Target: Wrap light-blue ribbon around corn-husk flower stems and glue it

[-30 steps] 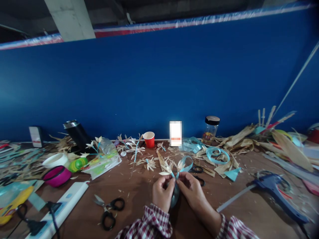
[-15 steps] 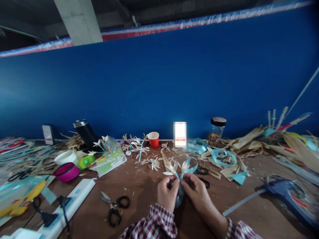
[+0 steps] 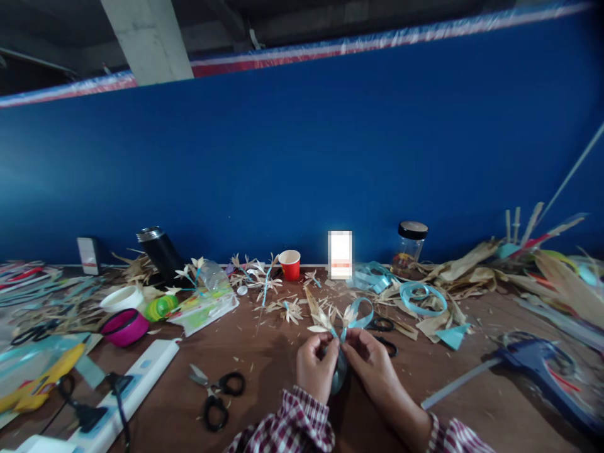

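My left hand [image 3: 315, 366] is closed in a pinch on the blue-wrapped stem of a pale corn husk flower [image 3: 322, 321]. Close beside it, my right hand [image 3: 374, 363] pinches light-blue ribbon [image 3: 363, 308] at the base of a second husk flower [image 3: 349, 314]. The ribbon curls up in a loop behind the right fingers. Both sets of fingertips nearly meet, and a blue-grey rounded thing [image 3: 338, 372], partly hidden, shows below them. Black-handled scissors [image 3: 216, 393] lie partly opened to the left; more black handles [image 3: 387, 346] show behind my right hand.
A blue glue gun [image 3: 533, 371] lies at right, its glue stick pointing toward my right wrist. A white power strip [image 3: 136, 384] is at left. Behind stand a red paper cup [image 3: 290, 267], a lidded jar [image 3: 410, 245], a black flask [image 3: 160, 251] and a ribbon coil [image 3: 423, 299].
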`<state>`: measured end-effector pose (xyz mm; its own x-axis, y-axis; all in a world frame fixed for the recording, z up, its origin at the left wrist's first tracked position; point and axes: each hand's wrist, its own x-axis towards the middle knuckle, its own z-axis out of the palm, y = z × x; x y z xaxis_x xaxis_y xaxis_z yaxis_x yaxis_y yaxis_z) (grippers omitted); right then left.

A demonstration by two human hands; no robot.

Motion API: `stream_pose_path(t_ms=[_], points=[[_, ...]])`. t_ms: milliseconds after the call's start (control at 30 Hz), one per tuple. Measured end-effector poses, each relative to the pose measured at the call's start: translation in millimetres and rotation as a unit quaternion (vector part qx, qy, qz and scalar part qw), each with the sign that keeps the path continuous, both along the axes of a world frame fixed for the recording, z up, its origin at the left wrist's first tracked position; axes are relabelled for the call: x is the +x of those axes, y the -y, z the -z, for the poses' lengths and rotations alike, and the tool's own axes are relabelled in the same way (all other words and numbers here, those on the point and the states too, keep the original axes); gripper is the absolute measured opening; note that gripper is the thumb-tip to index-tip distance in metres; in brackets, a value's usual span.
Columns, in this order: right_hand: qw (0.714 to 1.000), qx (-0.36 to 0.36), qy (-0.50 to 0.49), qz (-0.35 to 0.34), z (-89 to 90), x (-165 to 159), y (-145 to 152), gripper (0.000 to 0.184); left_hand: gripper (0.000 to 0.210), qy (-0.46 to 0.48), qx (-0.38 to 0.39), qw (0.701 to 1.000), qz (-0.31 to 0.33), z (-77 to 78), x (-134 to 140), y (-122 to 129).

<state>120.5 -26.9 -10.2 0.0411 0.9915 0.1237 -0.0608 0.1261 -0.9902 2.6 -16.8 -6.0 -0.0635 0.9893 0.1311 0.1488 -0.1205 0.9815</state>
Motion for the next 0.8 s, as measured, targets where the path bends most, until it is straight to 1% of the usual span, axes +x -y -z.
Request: stream_pose_path(t_ms=[467,633,800], points=[[1.0,-0.001,-0.009,-0.006,4.1,0.7,-1.4,0.027,0.025,0.003,-0.007,1.0,0.006,2.7,0.3,-0.7],[1.0,-0.004,-0.007,0.001,3.6,0.6,-2.0,0.028,0.024,-0.001,-0.006,1.0,0.002,0.9,0.2,0.1],[1.0,-0.005,-0.013,-0.006,3.8,0.6,-0.6,0.027,0.024,0.002,-0.006,1.0,0.002,2.0,0.2,0.6]])
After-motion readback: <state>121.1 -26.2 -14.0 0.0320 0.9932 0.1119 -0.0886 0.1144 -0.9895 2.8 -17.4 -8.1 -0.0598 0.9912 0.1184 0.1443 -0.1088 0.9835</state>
